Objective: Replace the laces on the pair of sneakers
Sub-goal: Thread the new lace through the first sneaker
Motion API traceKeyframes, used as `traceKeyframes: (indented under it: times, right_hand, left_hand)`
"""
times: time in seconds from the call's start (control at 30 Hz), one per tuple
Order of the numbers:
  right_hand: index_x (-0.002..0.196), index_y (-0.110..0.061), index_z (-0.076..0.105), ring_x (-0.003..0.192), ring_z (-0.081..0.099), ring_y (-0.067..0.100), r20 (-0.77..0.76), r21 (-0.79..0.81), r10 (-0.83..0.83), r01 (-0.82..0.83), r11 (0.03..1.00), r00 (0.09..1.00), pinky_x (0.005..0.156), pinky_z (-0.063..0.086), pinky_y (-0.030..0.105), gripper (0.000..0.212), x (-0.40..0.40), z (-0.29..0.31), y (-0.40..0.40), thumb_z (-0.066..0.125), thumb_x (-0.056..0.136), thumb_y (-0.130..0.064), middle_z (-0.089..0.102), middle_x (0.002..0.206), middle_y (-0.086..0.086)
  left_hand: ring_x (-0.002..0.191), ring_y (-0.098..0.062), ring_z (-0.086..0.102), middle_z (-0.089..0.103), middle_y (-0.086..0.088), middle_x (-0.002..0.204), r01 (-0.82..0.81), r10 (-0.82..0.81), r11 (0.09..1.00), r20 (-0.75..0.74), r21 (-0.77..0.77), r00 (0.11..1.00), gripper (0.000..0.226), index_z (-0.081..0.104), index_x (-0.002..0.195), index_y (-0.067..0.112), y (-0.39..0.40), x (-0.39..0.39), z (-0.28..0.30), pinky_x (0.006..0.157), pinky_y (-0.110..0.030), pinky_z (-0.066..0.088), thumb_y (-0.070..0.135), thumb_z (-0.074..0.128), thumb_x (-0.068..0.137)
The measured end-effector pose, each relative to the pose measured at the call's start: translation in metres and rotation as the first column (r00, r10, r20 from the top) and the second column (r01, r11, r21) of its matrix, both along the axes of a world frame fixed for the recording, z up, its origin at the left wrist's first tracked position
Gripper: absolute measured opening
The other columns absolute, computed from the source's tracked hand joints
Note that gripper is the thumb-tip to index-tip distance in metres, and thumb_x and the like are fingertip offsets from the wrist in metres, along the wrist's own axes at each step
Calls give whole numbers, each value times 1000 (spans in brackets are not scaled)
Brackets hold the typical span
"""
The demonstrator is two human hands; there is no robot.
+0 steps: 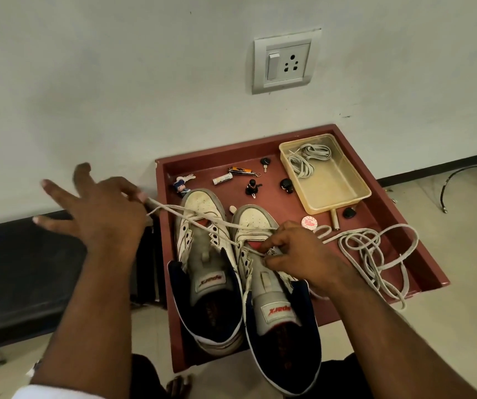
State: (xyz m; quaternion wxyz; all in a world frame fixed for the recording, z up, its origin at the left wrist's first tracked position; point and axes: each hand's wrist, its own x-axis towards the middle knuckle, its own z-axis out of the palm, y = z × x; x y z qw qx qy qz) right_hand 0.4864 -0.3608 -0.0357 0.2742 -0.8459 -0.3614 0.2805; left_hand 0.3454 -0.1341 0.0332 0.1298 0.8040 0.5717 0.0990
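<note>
I am sitting over a red tray [421, 263] on the floor, with the pair of sneakers standing side by side in it, toes pointing away from me. My left hand [102, 214] is hovering out to the left of the tray, thumb and forefinger pinching the end of a white lace [191, 216] while my other fingers are fanning out wide. That lace is stretching taut from my pinch, across the toe of the left sneaker [202, 254], down to the eyelets of the right sneaker [271, 286]. My right hand [297, 254] is resting on the right sneaker's upper, fingertips pinching the lace right at the eyelets by the tongue. Just to the right of that hand, a loose lace [375, 254] is lying in a tangle on the tray floor, trailing over the near rim. Farther back, a clear plastic tub [343, 194] is holding another coiled lace [303, 159], well apart from both hands. Small keys and a battery [222, 178] are lying beyond the toes.
</note>
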Motion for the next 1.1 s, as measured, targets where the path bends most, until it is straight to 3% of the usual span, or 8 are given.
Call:
traceKeyframes:
  times: [0.1, 0.23, 0.5, 0.6, 0.7, 0.8, 0.9, 1.1]
  right_hand:
    - [102, -29, 75, 90, 51, 10, 37, -17, 11, -10, 1000, 999, 74, 38, 21, 26, 0, 0, 1, 78, 76, -25, 50, 95, -4]
    - [99, -28, 76, 90, 51, 11, 63, -19, 22, -21, 1000, 998, 72, 39, 19, 24, 1, 1, 2, 78, 75, -24, 52, 97, -2]
    - [98, -33, 76, 88, 51, 10, 34, -14, -4, 4, 1000, 999, 74, 40, 24, 24, -1, -2, 3, 79, 75, -26, 50, 96, -3]
    - [103, -32, 75, 89, 54, 12, 12, -14, -5, 5, 1000, 1000, 79, 45, 25, 27, 0, -1, 2, 78, 77, -25, 50, 96, -4]
    - [108, -28, 75, 92, 56, 14, 32, -14, 29, -28, 1000, 999, 83, 47, 26, 29, 1, 1, 1, 76, 79, -23, 52, 97, -1]
    - [105, -27, 76, 89, 55, 11, 51, 2, 28, -28, 1000, 998, 81, 45, 24, 28, 3, 2, 2, 76, 78, -21, 51, 94, -2]
    - [102, -27, 77, 86, 52, 11, 70, -4, 18, -17, 1000, 997, 73, 40, 22, 25, 4, 1, 4, 77, 77, -22, 47, 89, -5]
    - [86, -27, 75, 85, 53, 12, 117, -8, -10, 11, 1000, 993, 71, 43, 25, 13, 0, -1, 6, 78, 74, -32, 50, 91, -4]
  left_hand:
    - [142, -43, -30, -16, 3, 163, 310, -323, 946, -213, -94, 922, 40, 55, 128, 49, -25, 19, -11, 106, -76, -8, 42, 65, 90]
    - [143, -35, -32, -13, 9, 164, 496, -584, 790, -198, -359, 787, 21, 72, 101, 46, -69, 50, -27, 109, -73, -10, 49, 73, 80]
    - [147, -31, -23, 3, 13, 164, 426, -523, 810, -169, -403, 835, 12, 69, 74, 37, -57, 43, -25, 107, -71, -14, 42, 79, 75]
    - [148, -32, -20, 7, 11, 164, 267, -299, 935, -112, -235, 948, 9, 70, 78, 37, -33, 27, -5, 105, -75, -13, 35, 78, 79]
    - [150, -34, -12, 19, 4, 161, 71, -72, 997, 118, 13, 990, 3, 72, 83, 28, -18, 7, 4, 109, -74, -5, 29, 73, 85]
    - [147, -42, -18, 9, -4, 162, 80, -94, 989, 112, 122, 989, 11, 69, 101, 27, -26, 12, -6, 107, -76, -5, 26, 63, 91]
    - [140, -43, -33, -21, -2, 163, 334, -338, 940, -67, -74, 939, 39, 55, 125, 41, -44, 36, -15, 106, -75, -12, 40, 67, 88]
    - [141, -38, -35, -8, 4, 165, 435, -580, 785, -277, -441, 766, 18, 73, 92, 45, -64, 55, -35, 105, -73, -14, 53, 75, 76]
